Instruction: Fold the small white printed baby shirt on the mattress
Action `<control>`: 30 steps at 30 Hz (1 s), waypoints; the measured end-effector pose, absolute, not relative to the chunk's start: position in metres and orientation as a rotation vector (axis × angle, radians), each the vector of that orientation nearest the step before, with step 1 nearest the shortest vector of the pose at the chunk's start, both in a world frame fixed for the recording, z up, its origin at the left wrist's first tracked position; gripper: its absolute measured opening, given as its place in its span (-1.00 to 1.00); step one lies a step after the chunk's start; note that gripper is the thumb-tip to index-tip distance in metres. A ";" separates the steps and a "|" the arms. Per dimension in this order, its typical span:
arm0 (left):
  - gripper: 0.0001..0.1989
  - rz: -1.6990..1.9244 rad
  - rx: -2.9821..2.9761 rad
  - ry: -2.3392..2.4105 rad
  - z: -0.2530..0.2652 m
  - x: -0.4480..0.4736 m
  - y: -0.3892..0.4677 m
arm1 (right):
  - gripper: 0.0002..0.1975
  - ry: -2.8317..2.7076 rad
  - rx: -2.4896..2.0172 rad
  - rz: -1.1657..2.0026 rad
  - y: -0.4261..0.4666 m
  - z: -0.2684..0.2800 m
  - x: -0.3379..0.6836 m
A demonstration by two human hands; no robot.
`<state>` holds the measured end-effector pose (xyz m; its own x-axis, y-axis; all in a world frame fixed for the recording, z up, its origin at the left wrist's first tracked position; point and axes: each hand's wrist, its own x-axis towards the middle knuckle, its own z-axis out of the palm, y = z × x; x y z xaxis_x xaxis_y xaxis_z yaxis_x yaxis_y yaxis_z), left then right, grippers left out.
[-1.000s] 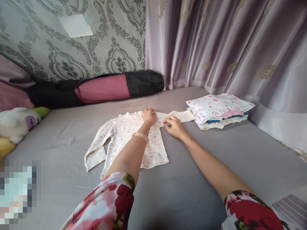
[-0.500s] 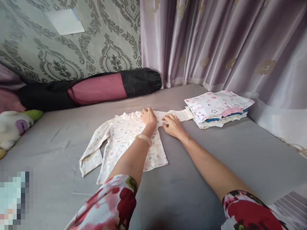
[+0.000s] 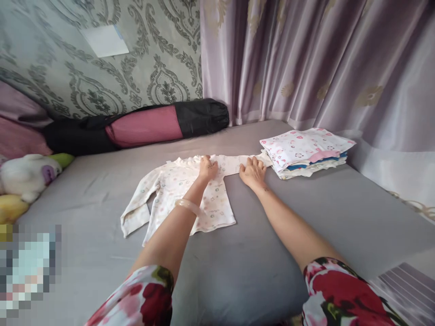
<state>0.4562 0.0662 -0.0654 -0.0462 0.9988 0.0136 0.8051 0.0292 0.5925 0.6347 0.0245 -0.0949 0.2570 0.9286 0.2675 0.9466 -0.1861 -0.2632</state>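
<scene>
A small white long-sleeved shirt (image 3: 183,181) with a pale dotted print lies spread on the grey bed sheet, its collar toward the wall. My left hand (image 3: 208,168), below a wrist with a pale bangle (image 3: 187,206), presses bent fingers onto the cloth by the collar and shoulder. On the sleeve stretched to the right rests my right hand (image 3: 253,173), palm down with its fingers apart. That sleeve's cuff reaches the stack of folded clothes (image 3: 307,147). The other sleeve angles down to the left. My left forearm covers part of the shirt's front.
A black and pink rolled bag (image 3: 146,124) lies along the patterned wall. Plush toys (image 3: 27,176) sit at the left, above a blurred-out patch. Purple curtains (image 3: 272,63) hang behind the bed. Striped cloth (image 3: 408,290) shows at the lower right.
My right hand has slid outward along the sleeve toward the cuff, and its fingers lie flatter. My left hand stays near the collar. The view has shifted slightly.
</scene>
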 end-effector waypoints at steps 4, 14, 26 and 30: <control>-0.68 0.492 1.990 1.753 -0.051 0.445 0.009 | -0.60 -1.855 -1.952 -0.002 0.024 -0.086 0.637; -0.71 0.189 2.382 1.373 -0.039 0.440 -0.127 | -0.83 -2.636 -1.245 0.067 0.026 -0.062 0.616; -0.73 0.215 2.537 1.524 -0.044 0.456 -0.143 | -0.69 -2.777 -1.145 -0.189 0.031 -0.065 0.617; -0.71 0.200 2.575 1.549 -0.052 0.459 -0.138 | -0.70 -2.780 -1.112 -0.193 0.030 -0.061 0.616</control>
